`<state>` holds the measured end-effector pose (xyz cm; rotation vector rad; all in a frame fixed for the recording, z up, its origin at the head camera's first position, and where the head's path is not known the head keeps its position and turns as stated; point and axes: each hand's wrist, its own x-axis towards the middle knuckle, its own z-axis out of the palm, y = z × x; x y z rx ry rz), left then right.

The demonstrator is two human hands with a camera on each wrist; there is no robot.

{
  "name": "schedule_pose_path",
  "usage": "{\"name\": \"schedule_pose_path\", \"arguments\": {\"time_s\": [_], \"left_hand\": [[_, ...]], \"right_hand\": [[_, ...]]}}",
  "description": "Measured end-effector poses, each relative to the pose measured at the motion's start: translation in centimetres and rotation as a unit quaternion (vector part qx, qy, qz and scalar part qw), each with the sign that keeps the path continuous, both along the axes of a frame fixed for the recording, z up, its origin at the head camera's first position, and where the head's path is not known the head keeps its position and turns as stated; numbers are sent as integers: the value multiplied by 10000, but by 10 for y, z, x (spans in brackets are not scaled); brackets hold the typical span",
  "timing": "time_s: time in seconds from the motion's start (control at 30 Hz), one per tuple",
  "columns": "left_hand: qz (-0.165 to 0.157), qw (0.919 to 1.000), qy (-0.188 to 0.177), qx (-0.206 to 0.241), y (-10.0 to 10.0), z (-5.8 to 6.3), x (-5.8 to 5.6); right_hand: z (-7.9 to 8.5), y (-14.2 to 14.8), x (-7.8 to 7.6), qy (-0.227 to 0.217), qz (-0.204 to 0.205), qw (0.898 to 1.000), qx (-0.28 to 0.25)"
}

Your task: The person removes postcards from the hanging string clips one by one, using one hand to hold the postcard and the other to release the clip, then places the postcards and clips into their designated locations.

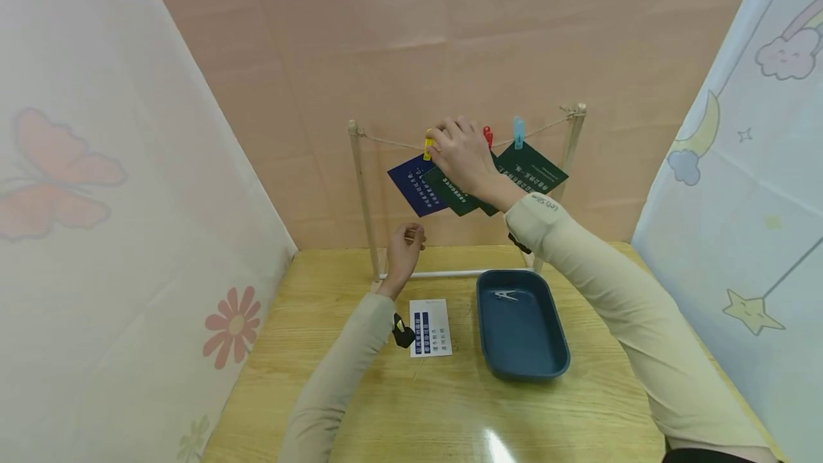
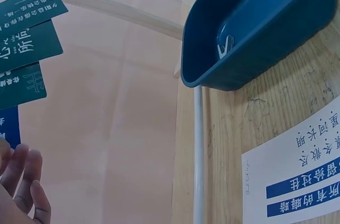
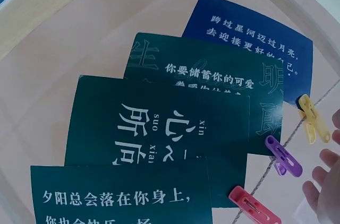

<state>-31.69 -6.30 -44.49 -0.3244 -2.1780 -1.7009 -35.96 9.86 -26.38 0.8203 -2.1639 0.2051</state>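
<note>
Up at twelve o'clock on the cord (image 1: 388, 141), the blue card (image 1: 411, 184) hangs tilted at the yellow peg (image 3: 314, 120), its edge tucked behind the nearest of three overlapping green cards (image 1: 530, 166). My right hand (image 1: 466, 159) is at three o'clock of that peg, fingers bent and spaced apart; whether a fingertip touches it, I cannot tell. My left hand (image 1: 403, 252) sits below the blue card, loosely curled, with nothing that I can see in its grasp.

To do this well, I should check that the peg bites both cord and card before trusting it, handling it lightly so the cord doesn't bounce. My left hand could steady the card's lower corner from six o'clock. Backing away towards me should spare the purple peg (image 3: 284, 156) close by. At five o'clock from my left hand lies the white card (image 1: 444, 320); at its three o'clock, the tray (image 1: 524, 363) holds a white peg (image 1: 506, 295).
</note>
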Motion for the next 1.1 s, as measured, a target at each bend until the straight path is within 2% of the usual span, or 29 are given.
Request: {"name": "schedule_pose_path", "arguments": {"time_s": [0.33,0.53,0.67,0.87,0.97,1.1], "left_hand": [[56,9995,-314,-37,-4,5,-1],[68,9997,-217,27,-4,7,-3],[184,9996,-203,-37,-4,10,-2],[305,9976,-493,-371,-2,19,2],[307,9970,-617,-340,1,22,2],[366,9971,-608,-275,4,22,-2]], "right_hand": [[0,-1,-3,-304,-344,9985,295],[2,-4,-1,-294,-388,9984,296],[3,-6,2,-342,-402,9981,318],[4,-7,2,-363,-460,9976,368],[3,-6,2,-328,-492,9975,382],[3,-6,2,-348,-498,9975,362]]}}
